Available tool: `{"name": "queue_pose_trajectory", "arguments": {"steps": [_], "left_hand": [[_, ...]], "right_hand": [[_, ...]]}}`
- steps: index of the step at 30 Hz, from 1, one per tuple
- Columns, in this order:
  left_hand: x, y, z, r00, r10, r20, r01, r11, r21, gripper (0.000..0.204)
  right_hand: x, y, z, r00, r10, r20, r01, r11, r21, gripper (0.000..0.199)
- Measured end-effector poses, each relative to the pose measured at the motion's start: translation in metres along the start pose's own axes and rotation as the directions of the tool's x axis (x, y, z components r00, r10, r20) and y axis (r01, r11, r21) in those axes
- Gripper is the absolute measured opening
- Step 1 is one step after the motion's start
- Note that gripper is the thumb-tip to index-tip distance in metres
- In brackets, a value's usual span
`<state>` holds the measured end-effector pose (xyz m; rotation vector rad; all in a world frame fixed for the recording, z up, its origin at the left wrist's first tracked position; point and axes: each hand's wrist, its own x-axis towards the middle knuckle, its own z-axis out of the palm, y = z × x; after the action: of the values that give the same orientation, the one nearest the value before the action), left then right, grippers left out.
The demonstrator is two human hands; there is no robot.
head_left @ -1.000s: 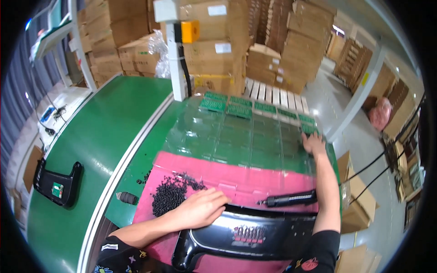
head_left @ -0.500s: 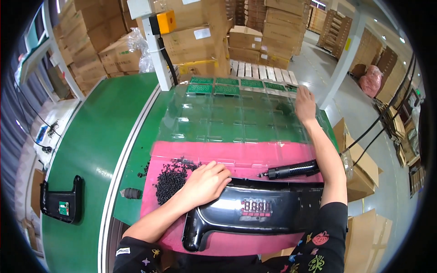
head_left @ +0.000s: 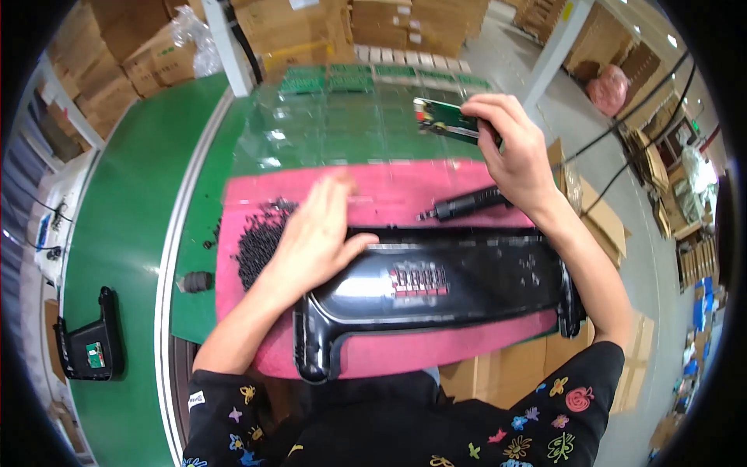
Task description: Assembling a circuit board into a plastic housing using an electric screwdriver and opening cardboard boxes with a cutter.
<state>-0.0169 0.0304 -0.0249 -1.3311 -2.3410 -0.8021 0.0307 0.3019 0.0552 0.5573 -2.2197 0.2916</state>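
My right hand (head_left: 510,144) is raised over the clear plastic tray (head_left: 327,132), pinching a green circuit board (head_left: 445,121) by one end. Small parts stand out on the board's face. Below me a long black plastic housing (head_left: 373,288) with a display window in its middle lies on the pink mat (head_left: 405,191). My left hand (head_left: 311,229) rests at the housing's upper left edge, fingers stretched out and slightly blurred. Beside that hand lies a pile of small black screws (head_left: 257,241). A black electric screwdriver (head_left: 467,204) lies on the mat behind the housing, its bit pointing left.
Several green boards (head_left: 350,78) sit in the tray's far rows. On the green conveyor (head_left: 140,233) at left lies another black housing (head_left: 97,338) with a small board in it. A dark cylindrical piece (head_left: 196,282) lies by the mat. Cartons (head_left: 288,31) stand behind; cables hang at right.
My right hand has come back from the tray's far right corner with a circuit board in it. My left hand's fingers have straightened. The whole view has tilted down.
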Motion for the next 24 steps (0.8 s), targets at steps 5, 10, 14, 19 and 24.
{"name": "queue_pose_trajectory", "arguments": {"steps": [5, 10, 14, 19, 24], "left_hand": [[0.005, 0.002, 0.004, 0.939, 0.184, -0.289, -0.193, 0.981, -0.004, 0.093], [0.003, 0.009, 0.007, 0.922, 0.312, -0.229, -0.313, 0.949, 0.034, 0.063], [0.002, 0.011, -0.002, 0.887, 0.426, -0.176, -0.419, 0.905, 0.078, 0.058], [-0.006, 0.008, 0.006, 0.837, 0.531, -0.131, -0.532, 0.846, 0.036, 0.046], [-0.011, 0.004, 0.003, 0.868, 0.494, -0.057, -0.497, 0.858, -0.133, 0.047]], "right_hand": [[-0.018, -0.071, 0.007, 0.940, 0.286, 0.185, -0.331, 0.893, 0.304, 0.019], [-0.051, -0.085, 0.015, 0.899, 0.421, 0.120, -0.398, 0.672, 0.625, 0.031], [-0.065, -0.081, 0.005, 0.916, 0.386, 0.111, -0.397, 0.830, 0.393, 0.037], [-0.087, -0.075, 0.006, 0.813, 0.476, 0.335, -0.554, 0.810, 0.194, 0.019], [-0.103, -0.087, -0.009, 0.703, 0.510, 0.496, -0.683, 0.678, 0.271, 0.013]]}}
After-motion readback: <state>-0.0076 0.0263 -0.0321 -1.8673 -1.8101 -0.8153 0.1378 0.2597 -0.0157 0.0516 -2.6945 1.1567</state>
